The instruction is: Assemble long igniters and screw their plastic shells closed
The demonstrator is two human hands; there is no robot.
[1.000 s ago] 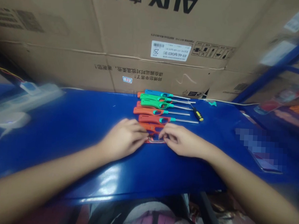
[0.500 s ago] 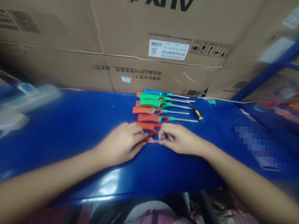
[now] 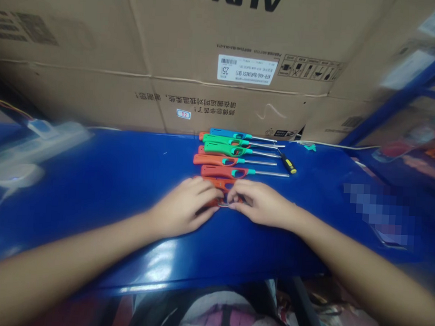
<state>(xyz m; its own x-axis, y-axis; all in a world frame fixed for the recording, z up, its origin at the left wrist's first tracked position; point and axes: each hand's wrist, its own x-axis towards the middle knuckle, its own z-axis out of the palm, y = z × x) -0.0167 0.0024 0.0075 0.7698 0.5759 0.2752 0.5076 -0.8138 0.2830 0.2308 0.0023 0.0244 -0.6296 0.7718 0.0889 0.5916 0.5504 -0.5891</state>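
Observation:
My left hand (image 3: pixel 188 205) is closed around the grip end of an opened red-orange lighter casing (image 3: pixel 215 202), low over the blue table. My right hand (image 3: pixel 261 204) pinches at the same casing from the other side, its fingertips close to my left thumb. Between the fingers a thin pale wire or strip shows, too small to make out. Most of the casing is hidden under my hands. Just beyond it lies another orange casing piece (image 3: pixel 223 184), partly covered by my fingers. Past that, a red stick lighter (image 3: pixel 217 171) with a metal nozzle rests flat.
Farther back are an orange lighter (image 3: pixel 212 160), a green lighter (image 3: pixel 218 148) and a blue lighter (image 3: pixel 224 133). A black-and-yellow screwdriver (image 3: pixel 288 163) lies right of them. A large cardboard box (image 3: pixel 170 82) stands behind; a power strip (image 3: pixel 58 140) is at left.
My left hand has shifted slightly right, nearer my right fingertips, and now covers more of the casing. Less of the pale wire shows. The lighters behind stay put.

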